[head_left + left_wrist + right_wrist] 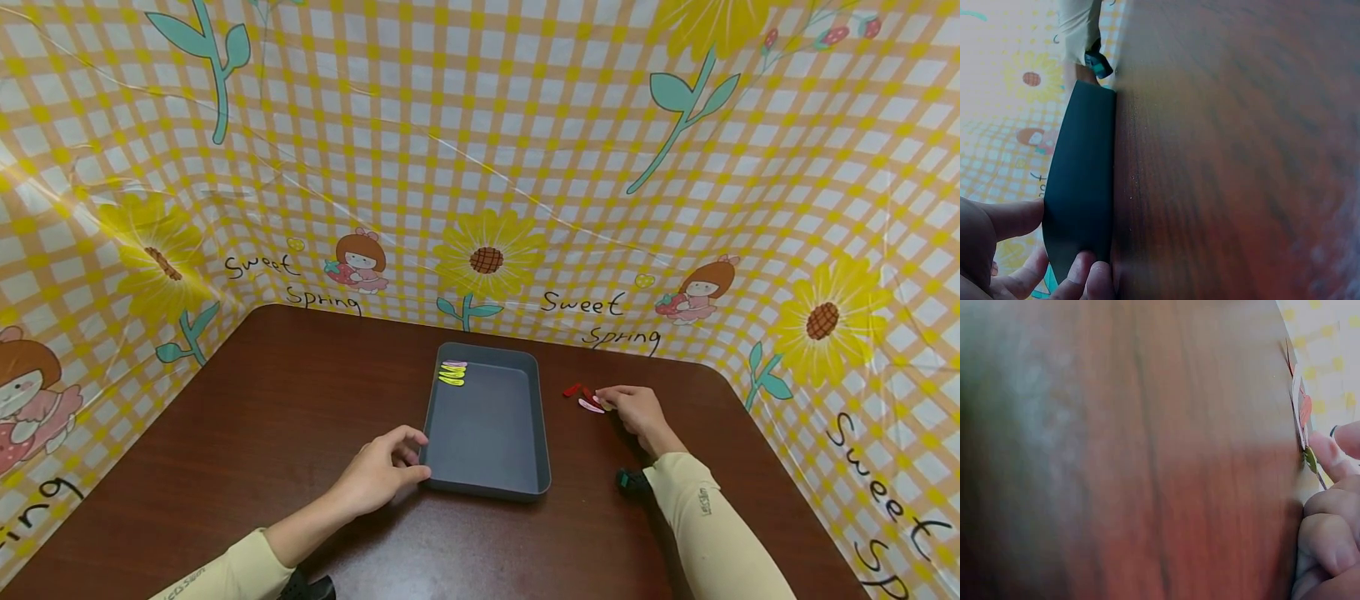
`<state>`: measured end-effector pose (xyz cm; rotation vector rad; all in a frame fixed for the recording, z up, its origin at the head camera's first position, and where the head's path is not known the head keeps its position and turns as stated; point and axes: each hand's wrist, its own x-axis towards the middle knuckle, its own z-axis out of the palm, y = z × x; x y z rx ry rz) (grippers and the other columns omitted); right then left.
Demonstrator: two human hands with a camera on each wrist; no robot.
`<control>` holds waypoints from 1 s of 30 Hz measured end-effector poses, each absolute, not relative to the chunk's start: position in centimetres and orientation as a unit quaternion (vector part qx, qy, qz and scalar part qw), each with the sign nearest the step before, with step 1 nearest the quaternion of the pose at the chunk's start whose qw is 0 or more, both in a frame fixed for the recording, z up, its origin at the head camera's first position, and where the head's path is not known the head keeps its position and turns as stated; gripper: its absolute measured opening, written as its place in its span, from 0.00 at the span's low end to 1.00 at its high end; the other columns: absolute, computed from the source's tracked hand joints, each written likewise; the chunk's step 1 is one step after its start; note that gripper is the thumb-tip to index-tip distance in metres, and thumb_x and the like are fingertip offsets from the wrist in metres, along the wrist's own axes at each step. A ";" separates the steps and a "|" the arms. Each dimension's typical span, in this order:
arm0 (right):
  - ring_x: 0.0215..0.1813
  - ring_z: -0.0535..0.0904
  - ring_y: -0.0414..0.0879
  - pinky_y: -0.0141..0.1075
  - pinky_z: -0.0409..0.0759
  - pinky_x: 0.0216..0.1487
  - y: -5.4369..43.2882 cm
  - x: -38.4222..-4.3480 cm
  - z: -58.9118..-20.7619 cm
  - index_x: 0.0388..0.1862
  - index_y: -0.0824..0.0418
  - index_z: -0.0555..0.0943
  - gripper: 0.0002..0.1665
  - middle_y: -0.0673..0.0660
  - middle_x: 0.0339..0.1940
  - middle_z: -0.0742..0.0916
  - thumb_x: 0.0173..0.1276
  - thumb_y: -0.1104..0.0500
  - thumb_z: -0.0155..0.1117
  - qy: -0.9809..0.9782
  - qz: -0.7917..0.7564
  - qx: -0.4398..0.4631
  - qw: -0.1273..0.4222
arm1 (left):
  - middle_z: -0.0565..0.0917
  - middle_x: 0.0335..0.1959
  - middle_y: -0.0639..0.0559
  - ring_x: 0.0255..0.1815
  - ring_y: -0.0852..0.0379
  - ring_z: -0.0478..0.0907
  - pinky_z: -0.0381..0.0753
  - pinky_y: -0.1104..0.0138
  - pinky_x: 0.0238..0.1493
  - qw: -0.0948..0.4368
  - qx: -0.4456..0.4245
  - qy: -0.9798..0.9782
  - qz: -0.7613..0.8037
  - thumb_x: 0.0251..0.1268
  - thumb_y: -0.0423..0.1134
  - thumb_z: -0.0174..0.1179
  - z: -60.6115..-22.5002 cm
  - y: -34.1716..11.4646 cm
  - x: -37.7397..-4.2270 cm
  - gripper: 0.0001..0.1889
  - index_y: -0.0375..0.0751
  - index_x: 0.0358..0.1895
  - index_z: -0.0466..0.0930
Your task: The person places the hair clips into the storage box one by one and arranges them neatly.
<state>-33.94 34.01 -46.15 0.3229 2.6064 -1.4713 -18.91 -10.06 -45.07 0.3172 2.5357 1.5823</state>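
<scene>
Hair snap clips lie in a small loose pile right of a dark grey rectangular tray (487, 433): red clips (573, 390), a pink clip (591, 406) and a gold-green clip (1310, 459). My right hand (633, 412) reaches down over the pile, its fingertips at the clips. Whether they pinch one is unclear. Inside the tray's far left corner, several yellow clips (452, 377) and a pinkish-purple clip (456, 364) lie in a short column. Beside the tray's near left corner, my left hand (382, 471) touches the outer wall with loosely bent fingers and thumb.
Beneath everything is a dark brown wooden table (300, 375). A yellow checked cloth (480, 167) with sunflowers rises behind it and along both sides. Black wrist straps (632, 482) show under the pale sleeves (697, 508).
</scene>
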 end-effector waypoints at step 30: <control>0.13 0.55 0.39 0.33 0.59 0.16 35.0 -32.9 -45.3 0.50 0.64 0.87 0.21 0.43 0.11 0.63 0.72 0.49 0.64 0.897 -0.429 0.068 0.082 | 0.81 0.37 0.50 0.36 0.56 0.78 0.76 0.62 0.34 0.066 0.098 0.843 0.524 0.61 0.40 0.71 -45.3 -10.0 -19.0 0.19 0.43 0.54 0.79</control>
